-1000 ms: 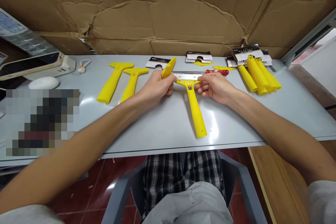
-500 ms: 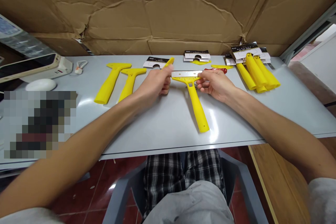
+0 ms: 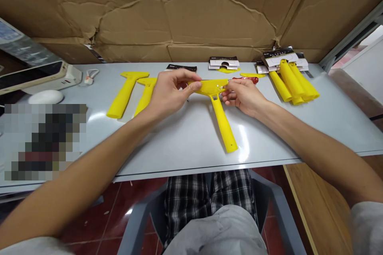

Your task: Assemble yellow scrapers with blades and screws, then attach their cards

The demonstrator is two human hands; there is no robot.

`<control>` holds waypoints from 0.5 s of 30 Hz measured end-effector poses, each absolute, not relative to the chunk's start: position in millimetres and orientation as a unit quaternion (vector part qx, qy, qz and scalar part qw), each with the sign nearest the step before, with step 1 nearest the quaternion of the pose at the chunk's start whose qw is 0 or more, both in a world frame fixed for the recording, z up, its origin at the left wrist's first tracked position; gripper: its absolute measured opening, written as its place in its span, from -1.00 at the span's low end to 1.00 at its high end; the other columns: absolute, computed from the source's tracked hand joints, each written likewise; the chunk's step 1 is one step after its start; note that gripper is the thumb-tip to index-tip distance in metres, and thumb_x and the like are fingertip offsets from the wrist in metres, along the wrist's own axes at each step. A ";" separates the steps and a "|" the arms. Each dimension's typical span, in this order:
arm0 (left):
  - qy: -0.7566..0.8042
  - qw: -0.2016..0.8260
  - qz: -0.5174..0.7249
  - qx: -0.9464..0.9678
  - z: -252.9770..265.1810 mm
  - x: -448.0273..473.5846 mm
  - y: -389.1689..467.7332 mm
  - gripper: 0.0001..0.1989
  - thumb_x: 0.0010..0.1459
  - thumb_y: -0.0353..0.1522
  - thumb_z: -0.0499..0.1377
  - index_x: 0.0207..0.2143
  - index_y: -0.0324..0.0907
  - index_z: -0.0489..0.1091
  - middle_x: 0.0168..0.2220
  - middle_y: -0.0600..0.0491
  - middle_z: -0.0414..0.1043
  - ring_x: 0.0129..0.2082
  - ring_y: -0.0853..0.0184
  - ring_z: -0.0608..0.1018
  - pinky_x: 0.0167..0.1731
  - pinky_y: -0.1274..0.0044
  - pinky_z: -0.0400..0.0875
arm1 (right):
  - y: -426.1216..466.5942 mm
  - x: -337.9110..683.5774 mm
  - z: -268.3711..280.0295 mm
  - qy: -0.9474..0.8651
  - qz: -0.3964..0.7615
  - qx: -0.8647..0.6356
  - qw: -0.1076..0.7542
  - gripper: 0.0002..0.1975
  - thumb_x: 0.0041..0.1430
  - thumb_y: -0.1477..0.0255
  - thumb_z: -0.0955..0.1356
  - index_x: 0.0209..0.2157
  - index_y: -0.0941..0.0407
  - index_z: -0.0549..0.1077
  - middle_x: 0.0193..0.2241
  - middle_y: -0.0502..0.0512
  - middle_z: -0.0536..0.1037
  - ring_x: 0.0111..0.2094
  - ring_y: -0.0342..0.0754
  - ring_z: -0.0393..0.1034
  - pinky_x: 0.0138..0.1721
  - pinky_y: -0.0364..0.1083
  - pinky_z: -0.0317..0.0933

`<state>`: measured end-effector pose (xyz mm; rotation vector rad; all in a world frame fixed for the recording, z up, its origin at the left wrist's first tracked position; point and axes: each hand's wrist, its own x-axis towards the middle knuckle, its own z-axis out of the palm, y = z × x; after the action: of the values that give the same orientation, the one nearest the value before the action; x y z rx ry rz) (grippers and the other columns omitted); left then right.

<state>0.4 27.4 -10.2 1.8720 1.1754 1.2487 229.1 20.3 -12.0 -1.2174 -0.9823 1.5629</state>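
Note:
A yellow plastic scraper (image 3: pixel 224 123) is in front of me, its handle slanting down toward the table's front edge. Over its wide head lies a flat yellow cover plate (image 3: pixel 209 86), and the metal blade is now mostly hidden beneath it. My left hand (image 3: pixel 171 92) pinches the left end of the plate and head between thumb and fingers. At the right end, my right hand (image 3: pixel 247 95) grips the head with closed fingertips; whether a small part is also between them I cannot tell. A red screwdriver handle (image 3: pixel 250 80) lies just behind my right hand.
Two yellow scraper bodies (image 3: pixel 125 93) lie to the left. Several carded scrapers (image 3: pixel 297 81) are piled at the right. Folded cards (image 3: pixel 224 63) and yellow plates (image 3: pixel 253 75) lie along the cardboard wall (image 3: pixel 209 20). A white mouse (image 3: pixel 46 97) sits at far left.
My left hand has brought the yellow cover plate down over the blade on the scraper head, covering the blade that showed before. My right hand has stayed at the head's right end.

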 end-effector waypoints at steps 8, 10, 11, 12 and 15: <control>0.488 0.288 0.468 0.678 -4.3 9.6 16.7 -0.97 0.18 -0.36 0.46 -0.30 -0.07 0.69 -0.07 -0.04 0.66 -0.02 0.20 0.64 -0.19 0.49 0.55 | 20.4 229.3 -15.7 -0.407 0.647 -0.467 0.445 -0.90 0.27 0.60 0.33 -0.28 0.23 0.50 -0.46 0.07 0.52 -0.50 -0.20 0.46 -0.50 -0.23 0.36; 0.489 0.343 0.465 0.654 -1.1 11.1 14.9 -0.94 0.17 -0.39 0.47 -0.29 -0.10 0.67 -0.01 -0.05 0.64 0.00 0.19 0.66 -0.16 0.49 0.60 | 20.4 229.3 -16.1 -0.407 0.647 -0.466 0.445 -0.90 0.27 0.60 0.33 -0.28 0.23 0.51 -0.47 0.06 0.52 -0.50 -0.20 0.46 -0.50 -0.23 0.36; 0.489 0.385 0.456 0.637 0.0 11.6 14.6 -0.94 0.18 -0.40 0.45 -0.28 -0.12 0.65 -0.03 -0.06 0.65 -0.06 0.21 0.68 -0.17 0.47 0.63 | 20.3 229.2 -16.0 -0.408 0.646 -0.467 0.445 -0.90 0.26 0.60 0.33 -0.29 0.23 0.51 -0.46 0.06 0.52 -0.50 -0.20 0.46 -0.50 -0.23 0.37; 0.487 0.430 0.444 0.617 0.7 11.9 14.5 -0.94 0.20 -0.41 0.44 -0.27 -0.15 0.63 -0.08 -0.07 0.66 -0.15 0.23 0.70 -0.19 0.45 0.65 | 20.2 229.1 -15.8 -0.409 0.644 -0.469 0.444 -0.89 0.26 0.60 0.32 -0.29 0.23 0.51 -0.46 0.06 0.52 -0.50 -0.20 0.46 -0.49 -0.23 0.37; 0.479 0.533 0.423 0.555 0.5 12.4 15.3 -0.87 0.23 -0.47 0.41 -0.19 -0.22 0.56 -0.24 -0.06 0.66 -0.35 0.28 0.72 -0.22 0.41 0.69 | 19.0 228.8 -14.3 -0.414 0.640 -0.476 0.438 -0.88 0.26 0.60 0.32 -0.29 0.22 0.51 -0.46 0.05 0.51 -0.50 -0.20 0.45 -0.49 -0.23 0.37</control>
<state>12.4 15.3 0.5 1.3234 1.1408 1.0073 228.8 19.0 -14.3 -1.1841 -1.0304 1.5910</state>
